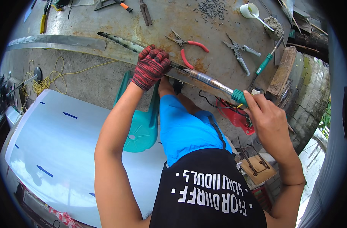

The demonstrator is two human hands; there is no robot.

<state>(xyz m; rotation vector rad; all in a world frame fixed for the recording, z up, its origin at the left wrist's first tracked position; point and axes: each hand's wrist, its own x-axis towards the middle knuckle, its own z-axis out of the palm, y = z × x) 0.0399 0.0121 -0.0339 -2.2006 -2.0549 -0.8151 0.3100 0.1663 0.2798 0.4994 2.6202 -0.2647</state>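
Rusty grey steel makes up the workbench [219,60] under my hands, its near edge running across in front of my knees. Behind me on the ground lies a big white sheet [59,144] with blue arrows, and a teal plastic chair [141,129] stands between it and my legs. Along the bench edge sits a long narrow metal strip [116,41], dark and mottled at its far end.

My left hand [150,66], in a red and black knit glove, is clamped down over that strip, fingers curled over the top and pressing it onto the bench. My right hand [266,117], bare, is closed around the teal handle of a soldering iron [213,81]; the thumb and fingers wrap it fully, with no gap showing. Its metal barrel slants up and left, and the tip meets the strip just beside my gloved fingers.

To do this well, I judge I should keep the strip pinned flat so it cannot shift, hold the tip steady on one spot, and keep the glove just clear of the hot end. The cord [209,102] hanging below should stay slack.

Farther up the bench, well apart from my hands, lie red-handled pliers [188,47], grey-handled pliers [240,53] and a small white cup [249,10].
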